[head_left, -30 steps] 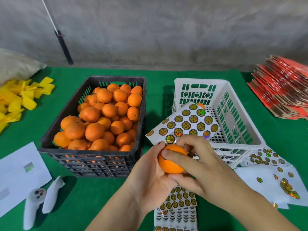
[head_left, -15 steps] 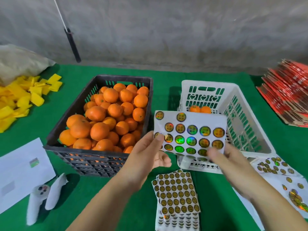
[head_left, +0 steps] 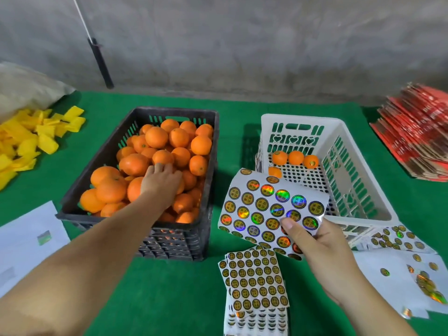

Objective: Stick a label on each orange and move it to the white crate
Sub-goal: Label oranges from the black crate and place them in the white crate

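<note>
Since half a second ago the left hand [head_left: 161, 183] has let go of the label sheet [head_left: 271, 209] and reached into the black crate [head_left: 135, 180], where it rests palm down on the heaped oranges [head_left: 155, 151] with fingers curved over one fruit; whether it grips it, I cannot tell.

The green counter [head_left: 169, 287] carries everything. The black crate lies at about 10 o'clock from frame centre, its long axis running toward 12 o'clock. The white crate [head_left: 363, 190] lies at 2 o'clock, long axis likewise front to back, with four oranges [head_left: 294, 158] at its far end, one showing a label on its face.

The right hand [head_left: 320, 248] alone pinches the label sheet at its near right corner, thumb on top. The sheet is tilted, long axis pointing roughly from 8 to 2 o'clock, its far edge over the white crate's near left corner.

At 6 o'clock lies a stack of label sheets [head_left: 254, 280]. Loose sheets [head_left: 397, 270] lie at 4 o'clock, yellow pieces [head_left: 31, 139] at 9 o'clock, red cartons [head_left: 417, 134] at 3 o'clock.
</note>
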### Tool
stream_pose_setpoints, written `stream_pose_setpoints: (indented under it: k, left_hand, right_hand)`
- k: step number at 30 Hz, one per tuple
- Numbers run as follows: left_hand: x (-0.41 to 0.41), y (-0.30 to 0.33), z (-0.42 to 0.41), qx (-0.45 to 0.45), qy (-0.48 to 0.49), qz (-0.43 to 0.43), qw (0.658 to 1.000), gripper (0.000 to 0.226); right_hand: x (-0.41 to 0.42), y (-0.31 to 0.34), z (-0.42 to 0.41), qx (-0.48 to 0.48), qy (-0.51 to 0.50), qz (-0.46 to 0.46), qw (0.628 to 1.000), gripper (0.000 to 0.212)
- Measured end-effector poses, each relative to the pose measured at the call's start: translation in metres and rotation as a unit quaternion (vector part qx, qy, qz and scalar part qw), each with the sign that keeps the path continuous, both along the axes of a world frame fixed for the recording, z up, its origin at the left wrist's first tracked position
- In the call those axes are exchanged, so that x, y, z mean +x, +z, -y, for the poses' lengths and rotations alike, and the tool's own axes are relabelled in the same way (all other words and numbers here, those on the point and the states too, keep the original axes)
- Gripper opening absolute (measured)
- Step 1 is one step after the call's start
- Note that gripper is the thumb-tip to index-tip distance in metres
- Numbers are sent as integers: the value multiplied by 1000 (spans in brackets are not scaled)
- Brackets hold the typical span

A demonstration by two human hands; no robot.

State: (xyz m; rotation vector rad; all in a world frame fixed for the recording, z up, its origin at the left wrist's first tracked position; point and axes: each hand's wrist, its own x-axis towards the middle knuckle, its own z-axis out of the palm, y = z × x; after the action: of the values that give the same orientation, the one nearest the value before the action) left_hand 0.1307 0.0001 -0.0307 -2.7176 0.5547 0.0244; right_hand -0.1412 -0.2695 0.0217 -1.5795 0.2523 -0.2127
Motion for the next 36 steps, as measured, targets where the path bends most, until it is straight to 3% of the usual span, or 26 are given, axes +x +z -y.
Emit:
stream_pose_setpoints:
  k: [2,4,6,8,9,11,13,15,17,18,20,21,22,24,26,27,30,36]
  left_hand:
    - [0,14,-2,-76,16,0,997,56]
    - [-11,33,-6,-289,66,-26,955,71]
    - [-40,55,-3,-531,93,-109,835,84]
    - [-82,72,8,-709,74,-263,650,95]
    - [-102,75,14,-751,65,-342,561,99]
    - [-137,81,24,-775,42,-467,424,107]
    - [-163,84,30,-781,22,-532,327,112]
    - [-179,85,37,-794,-7,-536,286,94]
    - [-189,83,44,-821,6,-494,287,67]
    - [-192,82,46,-828,25,-469,308,55]
    - [-195,81,47,-822,39,-434,367,48]
    - [-197,82,46,-813,36,-420,402,55]
    - [-199,82,45,-802,30,-404,439,64]
    - [-203,82,44,-788,-4,-366,495,73]
    - [-206,83,46,-774,-64,-348,526,75]
    - [-208,84,47,-766,-91,-345,535,75]
    - [-214,88,46,-728,-159,-331,579,80]
    - [-219,100,41,-604,-257,-255,710,86]
  right_hand:
    - [-1,1,1,14,-11,4,1000,41]
    - [-1,3,3,47,-20,10,999,56]
    - [0,4,6,78,-17,13,997,63]
    - [0,5,10,111,-10,12,994,67]
    - [0,5,12,126,-3,11,992,68]
    - [-1,8,14,129,19,2,991,68]
    - [-5,9,18,92,32,-20,995,67]
    - [-11,11,23,47,64,-40,996,56]
    - [-17,12,24,7,99,-48,994,35]
    - [-18,14,22,0,103,-48,994,33]
    - [-19,19,12,-26,44,-54,997,49]
    - [-20,20,7,-107,-32,-45,993,62]
    - [-21,24,2,-219,-115,-7,969,68]
    - [-26,36,-9,-445,-207,157,857,51]
    - [-30,51,-17,-568,-153,271,762,34]
    - [-30,56,-20,-595,-113,286,742,30]
    - [-18,63,-19,-606,-32,255,753,29]
    - [-8,70,-3,-503,71,202,838,24]
